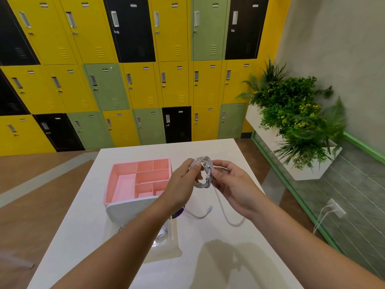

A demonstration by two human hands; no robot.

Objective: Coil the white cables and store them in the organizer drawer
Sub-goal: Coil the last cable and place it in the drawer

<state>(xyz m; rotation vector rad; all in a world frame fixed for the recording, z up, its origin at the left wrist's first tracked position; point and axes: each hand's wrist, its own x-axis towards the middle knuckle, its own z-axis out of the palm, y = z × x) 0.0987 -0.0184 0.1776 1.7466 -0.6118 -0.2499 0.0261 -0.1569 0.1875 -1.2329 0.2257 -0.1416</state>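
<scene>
White table (218,268) fills lower centre, with the pink organizer drawer (123,184) open at centre left. Left hand (181,184) and right hand (235,184) meet mid-frame, fingers curled, both pinching the white cable (203,178) coil. Coil is held above the table just right of the drawer, loose tail hanging to the tabletop.

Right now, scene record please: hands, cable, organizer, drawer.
left hand: fingers grip the coil's left side
right hand: fingers pinch the coil's right side
white cable: several loops held above the table; loose tail hangs to the tabletop
connector: lying on the table
pink organizer: on the table left of the hands, divided into compartments
clear drawer: appears pulled out toward the camera
second cable: seems to lie in the drawer, partly hidden by the left forearm
table: white
</scene>
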